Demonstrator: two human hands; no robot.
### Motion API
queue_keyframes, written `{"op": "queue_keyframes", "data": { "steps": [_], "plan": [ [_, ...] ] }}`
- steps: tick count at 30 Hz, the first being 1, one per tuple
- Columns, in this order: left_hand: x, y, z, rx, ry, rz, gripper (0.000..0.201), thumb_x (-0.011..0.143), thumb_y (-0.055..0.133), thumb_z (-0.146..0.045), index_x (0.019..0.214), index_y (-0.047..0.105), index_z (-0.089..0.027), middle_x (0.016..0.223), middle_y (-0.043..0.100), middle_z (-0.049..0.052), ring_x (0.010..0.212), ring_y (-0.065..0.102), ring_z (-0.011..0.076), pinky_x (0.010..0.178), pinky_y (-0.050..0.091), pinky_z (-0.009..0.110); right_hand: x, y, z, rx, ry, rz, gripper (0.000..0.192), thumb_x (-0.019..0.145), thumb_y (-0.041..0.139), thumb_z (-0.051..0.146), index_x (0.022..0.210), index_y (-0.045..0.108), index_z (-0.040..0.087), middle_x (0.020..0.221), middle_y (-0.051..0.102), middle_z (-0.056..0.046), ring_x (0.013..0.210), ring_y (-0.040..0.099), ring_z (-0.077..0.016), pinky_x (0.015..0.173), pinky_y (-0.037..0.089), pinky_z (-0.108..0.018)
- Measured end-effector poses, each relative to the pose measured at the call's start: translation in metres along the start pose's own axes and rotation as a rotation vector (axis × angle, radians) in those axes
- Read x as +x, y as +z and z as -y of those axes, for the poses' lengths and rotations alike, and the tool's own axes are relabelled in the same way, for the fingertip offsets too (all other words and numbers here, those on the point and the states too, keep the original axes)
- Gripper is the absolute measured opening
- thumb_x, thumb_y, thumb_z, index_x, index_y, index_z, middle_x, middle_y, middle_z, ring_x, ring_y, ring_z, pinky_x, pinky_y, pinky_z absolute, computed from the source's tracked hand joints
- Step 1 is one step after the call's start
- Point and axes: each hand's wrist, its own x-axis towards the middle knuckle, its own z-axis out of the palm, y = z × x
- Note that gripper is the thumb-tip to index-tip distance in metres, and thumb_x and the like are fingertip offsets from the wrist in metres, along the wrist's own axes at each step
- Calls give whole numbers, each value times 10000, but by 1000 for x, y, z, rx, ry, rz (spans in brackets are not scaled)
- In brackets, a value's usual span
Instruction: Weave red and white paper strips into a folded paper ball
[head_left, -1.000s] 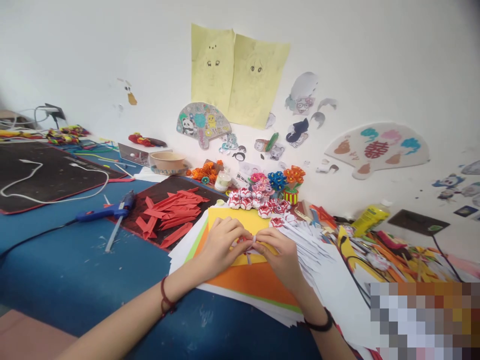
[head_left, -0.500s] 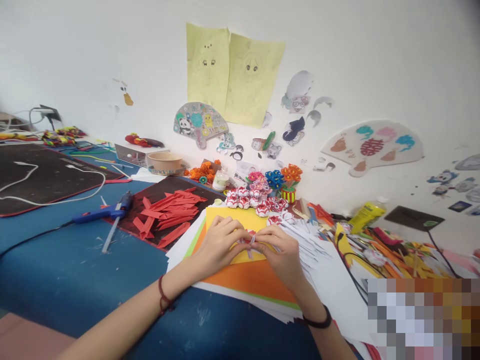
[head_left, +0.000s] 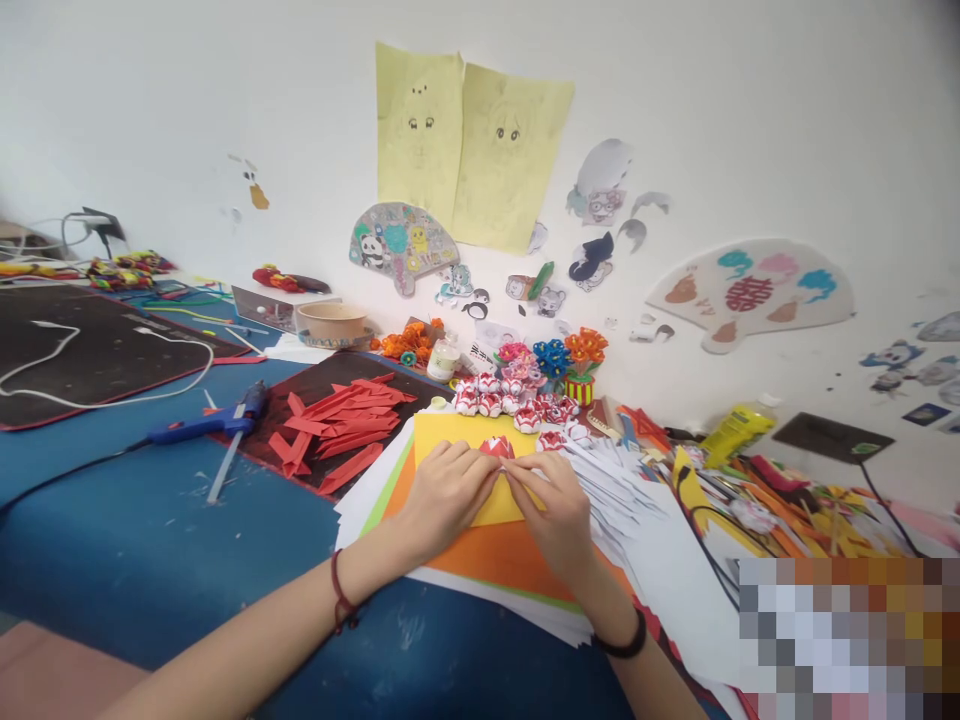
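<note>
Over the yellow sheet (head_left: 450,428), my left hand (head_left: 456,495) and my right hand (head_left: 551,505) meet at the fingertips. Both pinch a small red and white folded-paper piece (head_left: 496,446), whose top shows above the fingers while its lower part is hidden. Orange, green and white sheets lie stacked beneath the yellow one. Just beyond my hands sit several red and white folded-paper flowers (head_left: 526,418). White folded strips (head_left: 611,490) are spread beside my right hand. Red folded strips (head_left: 341,425) lie heaped to the left on a dark mat.
A blue glue gun (head_left: 202,425) with its cord rests at the left. Behind stand a round bowl (head_left: 332,325), a small white bottle (head_left: 443,358) and a striped pot (head_left: 578,389) of paper flowers. Paper scraps and a yellow bottle (head_left: 739,432) crowd the right side.
The red and white piece has turned so that its red folded top shows more plainly. My right hand has shifted slightly down and left, fingertips still against the left hand's.
</note>
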Motion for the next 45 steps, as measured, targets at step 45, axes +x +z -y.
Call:
{"op": "queue_keyframes", "data": {
  "steps": [45],
  "plan": [
    [-11, 3, 5, -65, 7, 161, 185, 1000, 485, -277, 985, 658, -213, 1011, 625, 63, 885, 467, 206, 754, 305, 354, -13, 7, -14, 111, 240, 189, 184, 852, 603, 77, 729, 613, 213, 738, 641, -26, 734, 558, -201, 675, 422, -335]
  ]
}}
